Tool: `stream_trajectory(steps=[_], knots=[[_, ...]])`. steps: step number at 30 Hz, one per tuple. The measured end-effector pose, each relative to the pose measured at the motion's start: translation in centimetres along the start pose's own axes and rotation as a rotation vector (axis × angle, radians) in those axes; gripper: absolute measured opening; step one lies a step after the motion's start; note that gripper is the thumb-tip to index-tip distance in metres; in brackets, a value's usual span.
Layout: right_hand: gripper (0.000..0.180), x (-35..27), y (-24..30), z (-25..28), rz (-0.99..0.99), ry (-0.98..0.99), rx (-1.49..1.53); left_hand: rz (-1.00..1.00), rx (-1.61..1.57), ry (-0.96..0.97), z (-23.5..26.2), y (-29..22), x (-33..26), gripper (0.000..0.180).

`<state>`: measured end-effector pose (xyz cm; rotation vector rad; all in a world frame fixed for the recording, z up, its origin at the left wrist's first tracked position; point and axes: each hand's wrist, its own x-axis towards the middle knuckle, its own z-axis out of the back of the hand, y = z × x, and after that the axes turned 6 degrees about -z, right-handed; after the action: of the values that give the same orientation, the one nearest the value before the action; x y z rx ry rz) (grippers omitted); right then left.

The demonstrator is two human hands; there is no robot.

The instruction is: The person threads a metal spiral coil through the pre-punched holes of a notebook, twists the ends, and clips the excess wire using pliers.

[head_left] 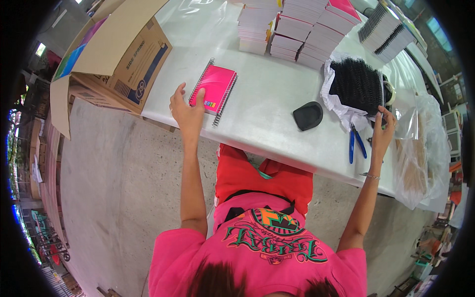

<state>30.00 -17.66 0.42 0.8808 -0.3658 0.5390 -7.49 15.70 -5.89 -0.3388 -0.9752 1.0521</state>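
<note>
A small stack of bright pink notebooks [217, 86] lies on the table, with dark wire coils along both long sides. One coil sticks out past the near edge. My left hand [188, 111] is at the stack's near left corner, thumb over the cover and fingers spread beside it, open. To the right, a dense pile of black spiral binding coils [354, 84] rests in crumpled white paper [329, 94]. My right hand [385, 126] pinches the near end of a coil at the pile's right edge; its fingertips partly hide it.
Blue-handled pliers [352, 146] and a black rounded object [308, 116] lie near the front edge. An open cardboard box [131, 64] stands at left. Tall stacks of notebook pages [297, 29] stand at the back, coil-bound books [383, 32] beyond. Clear plastic bags [420, 148] hang at right.
</note>
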Motion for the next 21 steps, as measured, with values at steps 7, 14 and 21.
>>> stream_trajectory(steps=[7, 14, 21], knots=[[0.033, 4.2, -2.5, -1.7, -0.054, 0.059, 0.033, -0.187, 0.321, 0.392, -0.7, -4.9, 1.7, 0.106], [0.047, 5.7, -5.5, -5.4, -0.014, -0.080, -0.120, -0.092, 0.376, 0.533, -1.6, -4.8, 2.0, 0.104], [0.044, 6.4, -5.0, -3.6, -0.207, 0.027, 0.018, -0.147, 0.372, 0.473, -2.3, -4.8, 1.4, 0.101]])
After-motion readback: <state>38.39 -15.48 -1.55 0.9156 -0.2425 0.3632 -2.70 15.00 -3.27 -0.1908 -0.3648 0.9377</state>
